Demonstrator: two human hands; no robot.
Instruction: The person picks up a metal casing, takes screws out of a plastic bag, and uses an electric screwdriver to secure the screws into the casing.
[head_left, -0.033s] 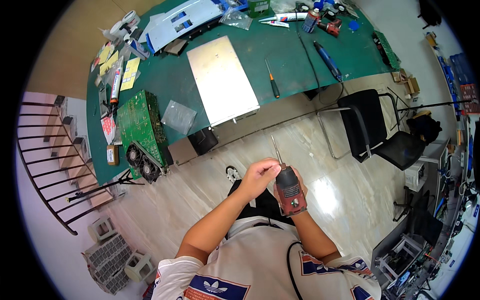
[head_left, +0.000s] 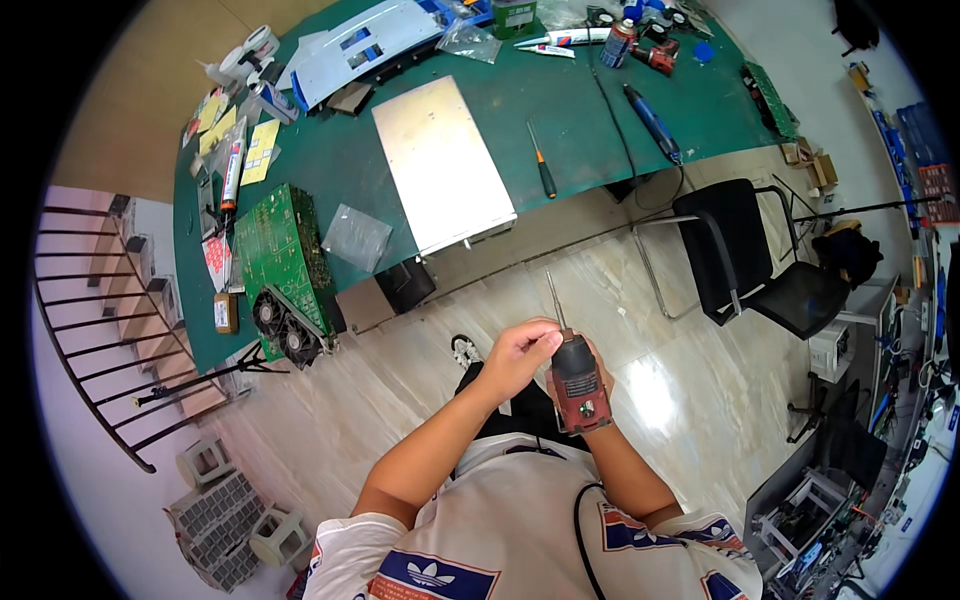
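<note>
A red and black cordless screwdriver [head_left: 578, 385] is held in front of my body, its long thin bit [head_left: 555, 297] pointing away from me. My right hand [head_left: 604, 372] is closed round the tool from below. The body of the tool hides most of that hand. At the tool's nose, my left hand [head_left: 513, 362] pinches the chuck with thumb and fingers, where the bit comes out. Both hands are over the floor, short of the green workbench [head_left: 575, 120].
On the bench lie a flat metal case [head_left: 445, 160], an orange-handled screwdriver [head_left: 542, 165], a blue pen-shaped tool [head_left: 652, 122] with a cord and a green circuit board [head_left: 275, 240] with fans. A black chair [head_left: 735, 245] stands at the right, a black railing [head_left: 100, 310] at the left.
</note>
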